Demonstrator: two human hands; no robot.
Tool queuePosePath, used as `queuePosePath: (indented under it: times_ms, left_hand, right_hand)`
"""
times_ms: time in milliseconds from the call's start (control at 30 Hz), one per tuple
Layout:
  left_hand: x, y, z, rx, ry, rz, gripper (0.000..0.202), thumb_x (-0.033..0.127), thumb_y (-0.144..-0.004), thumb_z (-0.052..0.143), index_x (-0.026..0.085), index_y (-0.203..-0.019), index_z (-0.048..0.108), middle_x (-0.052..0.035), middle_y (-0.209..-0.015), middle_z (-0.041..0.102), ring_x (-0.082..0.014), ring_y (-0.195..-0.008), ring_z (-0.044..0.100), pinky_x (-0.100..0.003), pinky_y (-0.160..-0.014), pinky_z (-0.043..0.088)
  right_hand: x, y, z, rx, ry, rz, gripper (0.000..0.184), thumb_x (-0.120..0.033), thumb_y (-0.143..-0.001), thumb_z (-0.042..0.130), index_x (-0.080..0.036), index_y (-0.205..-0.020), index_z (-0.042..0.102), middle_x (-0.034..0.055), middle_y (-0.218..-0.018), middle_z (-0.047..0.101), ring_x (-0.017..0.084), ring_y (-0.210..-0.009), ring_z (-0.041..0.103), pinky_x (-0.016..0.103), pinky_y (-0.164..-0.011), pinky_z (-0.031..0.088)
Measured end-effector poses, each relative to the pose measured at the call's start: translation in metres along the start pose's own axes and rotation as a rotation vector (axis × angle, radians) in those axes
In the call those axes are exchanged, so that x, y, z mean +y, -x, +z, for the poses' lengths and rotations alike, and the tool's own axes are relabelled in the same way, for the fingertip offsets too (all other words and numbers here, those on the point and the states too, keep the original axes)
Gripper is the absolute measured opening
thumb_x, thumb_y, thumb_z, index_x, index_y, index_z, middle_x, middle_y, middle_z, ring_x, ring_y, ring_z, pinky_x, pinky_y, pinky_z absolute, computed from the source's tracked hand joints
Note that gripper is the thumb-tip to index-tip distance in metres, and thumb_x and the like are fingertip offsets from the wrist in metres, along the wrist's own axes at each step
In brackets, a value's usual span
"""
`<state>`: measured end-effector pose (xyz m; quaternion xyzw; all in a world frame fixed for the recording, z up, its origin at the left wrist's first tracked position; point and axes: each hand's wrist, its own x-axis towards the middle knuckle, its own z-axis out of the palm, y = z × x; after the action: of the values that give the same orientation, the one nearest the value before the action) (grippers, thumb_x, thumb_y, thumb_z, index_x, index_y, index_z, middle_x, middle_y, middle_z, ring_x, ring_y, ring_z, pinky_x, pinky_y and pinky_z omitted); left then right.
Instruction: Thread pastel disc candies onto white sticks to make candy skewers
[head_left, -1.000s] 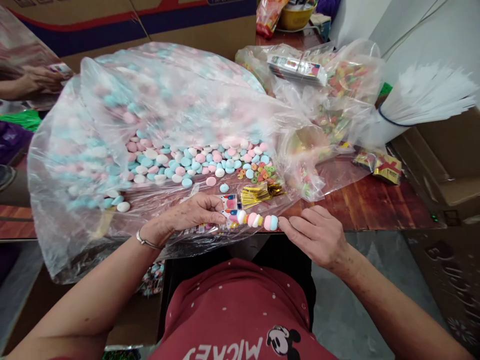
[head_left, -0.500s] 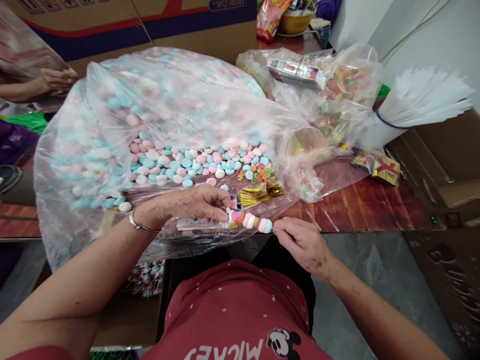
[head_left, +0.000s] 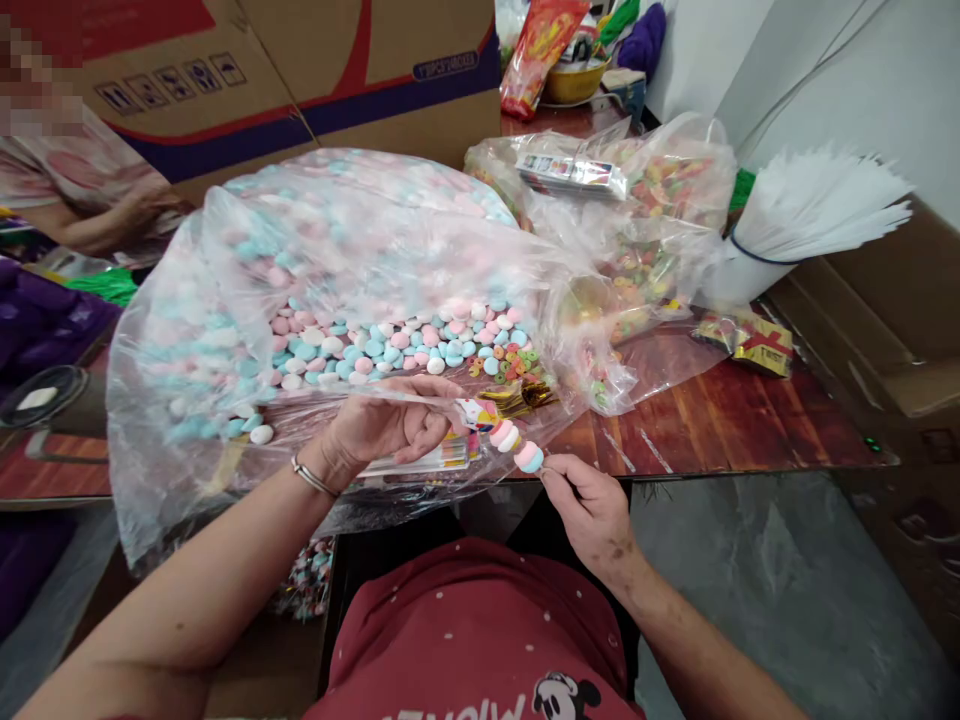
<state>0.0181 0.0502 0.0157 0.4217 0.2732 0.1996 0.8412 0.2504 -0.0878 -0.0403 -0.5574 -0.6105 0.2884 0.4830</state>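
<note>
Head view: my right hand (head_left: 589, 515) pinches the candy skewer's (head_left: 508, 438) stick; the candies sit between my hands, the far end in the printed sleeve (head_left: 480, 412). Pushing crookedly might snag or tear it. The tip is hidden; whether my curled left hand (head_left: 390, 430) grips, I cannot tell.

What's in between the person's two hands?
In the head view, a row of pink, white and blue sweets and a printed wrapper lie between the left hand and right hand.
</note>
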Motion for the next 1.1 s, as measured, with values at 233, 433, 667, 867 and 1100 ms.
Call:
queuePosePath:
  times_ms: [233, 433, 667, 867, 1100]
  left_hand:
    - [-0.035, 0.003, 0.023, 0.257, -0.044, 0.284, 0.038, 0.037, -0.059, 0.089, 0.016, -0.086, 0.074, 0.0048, -0.047, 0.050, -0.0090, -0.046, 0.044, -0.021, -0.047, 0.031]
    - [-0.044, -0.006, 0.046, 0.559, 0.019, 0.351, 0.041, 0.048, -0.068, 0.081, 0.014, -0.089, 0.072, -0.0047, -0.078, 0.069, -0.0157, -0.070, 0.060, -0.027, -0.063, 0.047]
    - [-0.050, -0.019, 0.063, 0.657, 0.179, 0.511, 0.043, 0.045, -0.068, 0.081, 0.018, -0.097, 0.064, -0.0009, -0.082, 0.069, -0.0159, -0.070, 0.065, -0.027, -0.060, 0.049]
    - [-0.055, -0.029, 0.062, 0.676, 0.313, 0.507, 0.044, 0.048, -0.064, 0.087, 0.016, -0.082, 0.064, 0.0030, -0.061, 0.060, -0.0113, -0.053, 0.057, -0.022, -0.050, 0.043]
    - [-0.076, -0.032, 0.077, 0.455, 0.392, 0.386, 0.046, 0.060, -0.067, 0.081, 0.016, -0.076, 0.068, -0.0036, -0.066, 0.068, -0.0233, -0.080, 0.070, -0.033, -0.074, 0.054]
  right_hand:
    - [0.000, 0.004, 0.009, 0.091, 0.111, -0.133, 0.018, -0.016, -0.093, 0.049, -0.019, -0.079, 0.061, -0.0020, -0.065, 0.060, 0.010, -0.056, 0.053, 0.021, -0.055, 0.043]
    - [-0.002, 0.005, 0.015, 0.105, 0.391, -0.390, 0.017, -0.008, -0.093, 0.048, -0.019, -0.088, 0.060, 0.0001, -0.065, 0.061, 0.013, -0.059, 0.051, 0.028, -0.061, 0.040]
    - [-0.007, 0.003, 0.028, 0.156, 0.573, -0.481, 0.015, -0.006, -0.091, 0.050, -0.015, -0.090, 0.062, 0.0010, -0.062, 0.056, 0.016, -0.059, 0.047, 0.032, -0.060, 0.037]
    - [-0.007, 0.007, 0.042, 0.187, 0.590, -0.467, 0.017, -0.008, -0.094, 0.047, -0.015, -0.093, 0.063, -0.0004, -0.061, 0.054, 0.015, -0.058, 0.048, 0.030, -0.061, 0.036]
    - [-0.014, 0.010, 0.050, -0.027, -0.026, 0.085, 0.021, -0.023, -0.097, 0.044, -0.019, -0.083, 0.059, -0.0042, -0.062, 0.054, 0.009, -0.053, 0.048, 0.019, -0.052, 0.040]
